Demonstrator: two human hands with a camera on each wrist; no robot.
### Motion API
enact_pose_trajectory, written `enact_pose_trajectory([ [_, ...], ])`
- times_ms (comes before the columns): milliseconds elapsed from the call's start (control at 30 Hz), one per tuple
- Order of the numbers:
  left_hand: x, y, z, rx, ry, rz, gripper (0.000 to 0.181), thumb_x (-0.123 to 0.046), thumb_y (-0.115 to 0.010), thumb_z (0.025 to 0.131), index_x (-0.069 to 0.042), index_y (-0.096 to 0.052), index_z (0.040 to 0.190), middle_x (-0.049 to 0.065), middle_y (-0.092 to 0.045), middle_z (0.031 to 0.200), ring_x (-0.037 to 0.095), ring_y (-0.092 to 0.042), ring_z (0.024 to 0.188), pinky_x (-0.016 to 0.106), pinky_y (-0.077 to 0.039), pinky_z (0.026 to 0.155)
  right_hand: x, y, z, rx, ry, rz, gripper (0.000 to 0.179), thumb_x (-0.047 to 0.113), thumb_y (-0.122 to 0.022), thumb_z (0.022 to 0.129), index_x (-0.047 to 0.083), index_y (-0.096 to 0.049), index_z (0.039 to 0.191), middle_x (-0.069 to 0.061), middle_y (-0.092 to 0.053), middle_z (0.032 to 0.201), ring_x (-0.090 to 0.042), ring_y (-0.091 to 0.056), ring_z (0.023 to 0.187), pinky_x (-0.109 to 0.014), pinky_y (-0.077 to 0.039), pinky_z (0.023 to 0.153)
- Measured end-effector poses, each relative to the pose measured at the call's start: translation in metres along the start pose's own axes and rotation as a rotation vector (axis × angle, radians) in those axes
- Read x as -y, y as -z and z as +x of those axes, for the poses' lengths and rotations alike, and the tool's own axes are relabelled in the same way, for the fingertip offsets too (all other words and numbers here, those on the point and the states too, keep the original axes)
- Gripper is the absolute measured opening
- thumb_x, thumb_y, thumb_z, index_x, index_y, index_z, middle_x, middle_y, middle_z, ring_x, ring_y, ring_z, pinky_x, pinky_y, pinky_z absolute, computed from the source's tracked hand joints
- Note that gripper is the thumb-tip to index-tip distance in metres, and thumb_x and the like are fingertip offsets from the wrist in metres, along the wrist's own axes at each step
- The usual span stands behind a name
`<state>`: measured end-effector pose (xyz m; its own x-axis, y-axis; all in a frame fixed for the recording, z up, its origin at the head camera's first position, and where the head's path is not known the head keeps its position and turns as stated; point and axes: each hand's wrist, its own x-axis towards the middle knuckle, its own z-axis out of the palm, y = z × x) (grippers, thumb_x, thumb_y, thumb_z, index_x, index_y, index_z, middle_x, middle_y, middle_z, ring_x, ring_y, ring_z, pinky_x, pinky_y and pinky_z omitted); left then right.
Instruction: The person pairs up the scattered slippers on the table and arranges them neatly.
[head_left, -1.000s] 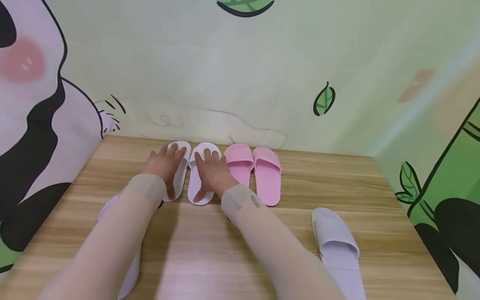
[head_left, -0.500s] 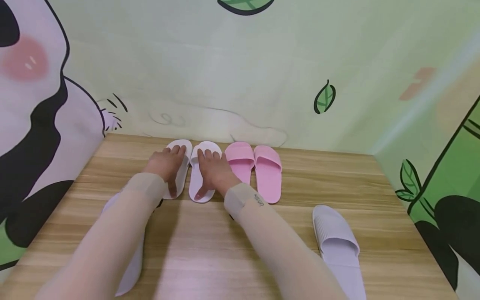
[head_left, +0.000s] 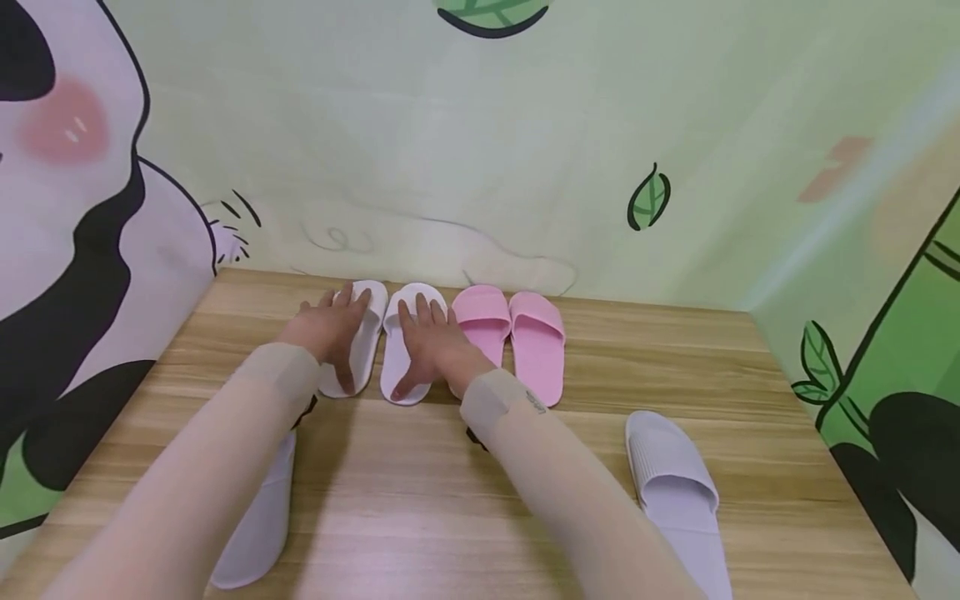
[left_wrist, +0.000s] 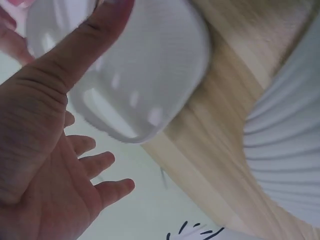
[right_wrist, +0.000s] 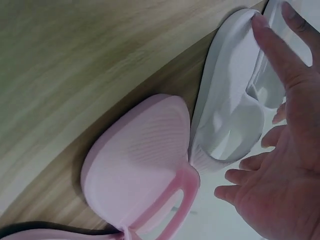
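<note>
In the head view, a pair of white slippers stands side by side against the back wall. My left hand is spread over the left white slipper, fingers extended toward its toe. The right white slipper lies under my right hand, whose fingers are spread and straight as well. Thumb and fingers of the left hand stand apart beside a white slipper in the left wrist view. In the right wrist view, the right thumb overlaps the white slipper's heel end, and no fingers curl round it.
Two pink slippers stand right of the white pair, the nearer one partly behind my right hand. Larger pale ribbed slippers lie closer to me, one at left and one at right. A wooden floor meets the painted wall.
Both hands stay spread over the white slippers and have drifted slightly apart. My left forearm has swung left, so more of the large left slipper's near part shows.
</note>
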<state>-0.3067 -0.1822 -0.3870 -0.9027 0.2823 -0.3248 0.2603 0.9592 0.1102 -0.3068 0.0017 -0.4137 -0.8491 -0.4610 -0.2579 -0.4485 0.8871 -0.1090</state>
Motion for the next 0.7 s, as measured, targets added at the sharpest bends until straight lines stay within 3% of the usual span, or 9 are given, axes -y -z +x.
enact_pose_trajectory([
  [233, -0.003, 0.010, -0.002, 0.016, -0.026, -0.023, 0.148, -0.045, -0.100, 0.060, -0.003, -0.005, 0.166, 0.034, -0.004, 0.169, 0.058, -0.010, 0.155, 0.076, -0.017, 0.121, -0.012, 0.007, -0.016, -0.016, 0.046, 0.002, 0.126, 0.070, -0.076, 0.080, 0.012, -0.007, 0.168, -0.017, -0.002, 0.175, -0.035, -0.009, 0.162, -0.050, -0.012, 0.133],
  [433, -0.016, 0.023, -0.016, 0.014, -0.059, -0.029, 0.145, -0.048, -0.098, 0.062, -0.005, -0.007, 0.166, 0.033, -0.009, 0.169, 0.058, -0.012, 0.154, 0.074, -0.018, 0.121, -0.032, 0.015, -0.035, -0.035, 0.056, 0.022, 0.118, 0.068, -0.074, 0.084, 0.015, -0.010, 0.168, -0.017, -0.011, 0.175, -0.036, -0.015, 0.161, -0.048, -0.013, 0.133],
  [700, -0.031, 0.026, -0.039, -0.025, -0.117, 0.006, 0.144, -0.056, -0.095, 0.063, 0.002, -0.011, 0.164, 0.033, -0.010, 0.169, 0.059, -0.014, 0.153, 0.074, -0.022, 0.120, -0.058, 0.018, -0.067, -0.094, 0.080, 0.088, 0.113, 0.057, -0.080, 0.085, 0.011, -0.017, 0.167, -0.019, -0.017, 0.173, -0.039, -0.018, 0.160, -0.052, -0.018, 0.131],
])
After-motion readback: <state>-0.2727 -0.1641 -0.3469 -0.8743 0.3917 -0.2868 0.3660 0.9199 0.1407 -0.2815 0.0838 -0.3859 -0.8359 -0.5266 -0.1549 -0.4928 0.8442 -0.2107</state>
